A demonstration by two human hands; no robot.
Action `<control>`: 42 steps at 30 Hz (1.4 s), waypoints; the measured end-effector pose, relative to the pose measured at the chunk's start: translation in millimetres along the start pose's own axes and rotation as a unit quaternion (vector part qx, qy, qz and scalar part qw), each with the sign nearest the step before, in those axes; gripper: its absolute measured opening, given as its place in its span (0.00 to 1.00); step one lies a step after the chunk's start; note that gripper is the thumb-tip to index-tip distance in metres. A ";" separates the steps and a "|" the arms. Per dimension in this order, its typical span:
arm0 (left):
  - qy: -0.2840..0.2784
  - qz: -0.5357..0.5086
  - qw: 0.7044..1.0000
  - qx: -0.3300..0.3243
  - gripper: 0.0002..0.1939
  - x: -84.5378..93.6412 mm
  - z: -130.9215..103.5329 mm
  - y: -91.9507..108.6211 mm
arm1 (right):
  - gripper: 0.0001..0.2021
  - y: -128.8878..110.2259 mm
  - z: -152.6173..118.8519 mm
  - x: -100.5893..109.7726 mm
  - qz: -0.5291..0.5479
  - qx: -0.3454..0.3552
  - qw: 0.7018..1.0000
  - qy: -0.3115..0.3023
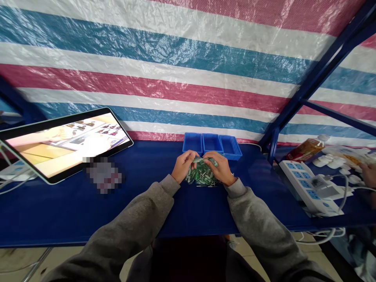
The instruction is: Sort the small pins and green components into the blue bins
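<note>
My left hand [184,166] and my right hand [221,168] are close together over a pile of small green see-through pieces and thin metal pins [205,177]. Fingers of both hands are bent inward and closed around a green translucent piece [199,159] at the top of the pile. Its exact kind is too small to tell, and the fingers partly cover it. Some thin pins lie loose on the blue table just in front of the pile. Directly behind my hands stand three joined blue trays [230,148].
A lit tablet screen [70,143] leans at the left, with a blurred object [104,175] beside it. On the right are a white power strip [308,188], a drink bottle [307,149], white pieces and another person's hand [368,174]. A striped tarp [176,70] hangs behind.
</note>
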State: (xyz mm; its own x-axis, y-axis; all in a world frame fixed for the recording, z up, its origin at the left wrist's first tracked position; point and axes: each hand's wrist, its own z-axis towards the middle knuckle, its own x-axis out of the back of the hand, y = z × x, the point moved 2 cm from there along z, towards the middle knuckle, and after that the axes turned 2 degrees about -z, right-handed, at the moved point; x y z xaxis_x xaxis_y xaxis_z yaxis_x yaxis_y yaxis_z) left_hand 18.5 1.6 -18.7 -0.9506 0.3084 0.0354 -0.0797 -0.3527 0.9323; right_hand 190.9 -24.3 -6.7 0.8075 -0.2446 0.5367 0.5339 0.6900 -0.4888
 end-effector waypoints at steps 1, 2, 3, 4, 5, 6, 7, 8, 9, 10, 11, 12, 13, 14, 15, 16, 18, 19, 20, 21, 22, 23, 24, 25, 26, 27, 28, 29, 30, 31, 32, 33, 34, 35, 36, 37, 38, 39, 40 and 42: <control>0.007 0.019 1.000 -0.022 0.26 0.2 -0.1 0.8 | 0.11 0.5 0.1 0.1 -0.003 -0.016 1.000 0.002; 0.012 0.038 0.998 -0.044 0.27 0.2 -0.3 1.5 | 0.12 0.9 0.1 0.3 -0.005 -0.034 0.999 0.005; 0.011 0.055 0.997 -0.059 0.26 -0.1 -0.5 2.1 | 0.13 1.3 0.0 0.5 -0.003 -0.051 0.999 0.008; 0.005 0.064 0.996 -0.066 0.25 -0.8 -0.8 2.4 | 0.13 1.5 -0.2 0.6 0.002 -0.066 0.998 0.010; -0.002 0.064 0.996 -0.061 0.23 -1.6 -1.2 2.5 | 0.14 1.6 -0.4 0.7 0.008 -0.077 0.997 0.009; -0.007 0.055 0.997 -0.049 0.21 -2.3 -1.6 2.5 | 0.14 1.6 -0.7 0.8 0.015 -0.087 0.996 0.008; -0.008 0.042 0.999 -0.032 0.19 -2.8 -1.9 2.7 | 0.14 1.5 -1.0 1.1 0.020 -0.093 0.995 0.009; -0.003 0.027 1.000 -0.015 0.18 -2.9 -2.2 3.2 | 0.13 1.4 -1.3 1.9 0.025 -0.096 0.995 0.013; 0.003 0.012 1.000 0.000 0.18 -2.7 -2.2 4.1 | 0.14 1.1 -1.4 2.8 0.030 -0.092 0.995 0.018; 0.011 -0.001 1.000 0.012 0.19 -2.3 -2.0 5.2 | 0.14 0.6 -1.3 3.7 0.035 -0.082 0.996 0.019; 0.016 -0.016 1.000 0.022 0.22 -1.7 -1.5 6.5 | 0.15 0.1 -1.1 4.4 0.038 -0.065 0.997 0.015; 0.016 -0.030 0.999 0.032 0.24 -1.2 -1.0 7.7 | 0.16 -0.5 -0.7 4.8 0.037 -0.044 0.998 0.007; 0.011 -0.045 0.998 0.041 0.27 -0.9 -0.6 8.7 | 0.16 -1.0 -0.3 5.0 0.032 -0.023 0.999 -0.002; 0.003 -0.055 0.997 0.051 0.29 -0.9 -0.3 9.4 | 0.15 -1.5 0.1 4.9 0.024 -0.005 1.000 -0.013; -0.005 -0.058 0.997 0.060 0.28 -0.9 -0.4 10.0 | 0.13 -1.8 0.6 4.9 0.017 0.005 1.000 -0.019; -0.005 -0.051 0.997 0.062 0.26 -0.8 -0.8 10.6 | 0.12 -1.8 1.2 5.4 0.014 0.004 1.000 -0.022; 0.025 -0.003 0.999 0.044 0.20 0.5 -2.3 11.9 | 0.09 -1.1 2.6 7.5 0.037 -0.037 0.998 -0.035; 0.050 0.032 0.998 0.025 0.19 1.6 -3.3 12.5 | 0.08 -0.4 3.4 9.1 0.066 -0.075 0.993 -0.056; 0.076 0.068 0.995 0.005 0.20 2.9 -4.2 13.0 | 0.08 0.4 4.2 10.8 0.105 -0.120 0.983 -0.088; 0.098 0.100 0.990 -0.012 0.20 4.0 -5.0 13.2 | 0.08 1.2 4.7 12.7 0.151 -0.166 0.966 -0.132; 0.114 0.125 0.985 -0.024 0.21 5.2 -5.5 12.8 | 0.09 2.0 5.0 14.5 0.198 -0.208 0.940 -0.183; 0.125 0.143 0.981 -0.030 0.21 6.3 -5.6 12.0 | 0.10 2.9 5.1 16.5 0.238 -0.244 0.911 -0.231; 0.132 0.155 0.978 -0.034 0.21 7.4 -5.4 10.9 | 0.11 4.4 5.2 18.8 0.268 -0.277 0.884 -0.264; 0.139 0.164 0.976 -0.037 0.20 8.5 -4.9 9.7 | 0.12 6.9 5.7 21.4 0.293 -0.309 0.864 -0.270; 0.143 0.173 0.974 -0.041 0.20 9.5 -4.3 8.5 | 0.13 10.4 6.6 24.3 0.316 -0.339 0.853 -0.240; 0.147 0.181 0.971 -0.044 0.20 10.3 -3.7 7.4 | 0.12 14.4 7.7 27.3 0.337 -0.365 0.848 -0.183; 0.150 0.187 0.970 -0.047 0.19 11.0 -3.2 6.5 | 0.11 18.6 8.5 29.9 0.354 -0.387 0.844 -0.115; 0.151 0.192 0.968 -0.050 0.19 11.4 -2.8 5.7 | 0.10 22.4 8.9 31.9 0.365 -0.404 0.837 -0.052; 0.152 0.196 0.967 -0.052 0.19 11.7 -2.6 5.0 | 0.09 25.4 8.8 32.9 0.369 -0.418 0.830 -0.007; 0.152 0.200 0.966 -0.052 0.19 11.9 -2.5 4.3 | 0.10 27.6 8.5 33.0 0.366 -0.432 0.824 0.018; 0.152 0.204 0.966 -0.052 0.19 12.1 -2.6 3.6 | 0.11 29.2 8.1 32.4 0.358 -0.447 0.819 0.028; 0.152 0.207 0.965 -0.051 0.19 12.2 -2.8 2.9 | 0.12 30.3 7.5 31.5 0.346 -0.459 0.818 0.030; 0.152 0.210 0.965 -0.050 0.19 12.3 -2.9 2.2 | 0.12 31.4 7.0 30.7 0.331 -0.467 0.819 0.032; 0.151 0.212 0.964 -0.048 0.19 12.5 -3.1 1.5 | 0.13 32.6 6.4 30.1 0.316 -0.469 0.824 0.036; 0.150 0.216 0.964 -0.046 0.19 12.7 -3.0 1.0 | 0.14 34.3 5.7 29.9 0.299 -0.467 0.831 0.043; 0.149 0.224 0.962 -0.046 0.19 13.0 -2.9 0.8 | 0.15 36.6 4.9 30.1 0.275 -0.458 0.843 0.053; 0.149 0.238 0.959 -0.048 0.19 13.4 -2.5 0.8 | 0.15 39.4 4.2 31.1 0.241 -0.443 0.861 0.065; 0.148 0.260 0.953 -0.056 0.19 13.8 -1.9 1.1 | 0.15 42.6 3.4 32.7 0.192 -0.421 0.883 0.078; 0.146 0.288 0.944 -0.068 0.19 14.3 -1.1 1.6 | 0.14 45.7 2.9 34.8 0.125 -0.392 0.907 0.089; 0.138 0.355 0.919 -0.101 0.16 15.4 0.6 1.6 | 0.12 50.7 2.3 38.7 -0.037 -0.324 0.941 0.089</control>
State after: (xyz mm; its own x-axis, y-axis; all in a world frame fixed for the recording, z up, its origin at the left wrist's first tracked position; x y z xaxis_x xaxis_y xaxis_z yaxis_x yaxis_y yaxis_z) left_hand 3.9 6.4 -16.5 -0.8217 -0.2892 0.4910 0.5632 -0.5435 0.6224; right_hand 248.7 2.8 -9.1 0.7610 -0.4253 0.4899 0.5842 0.1208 -0.8026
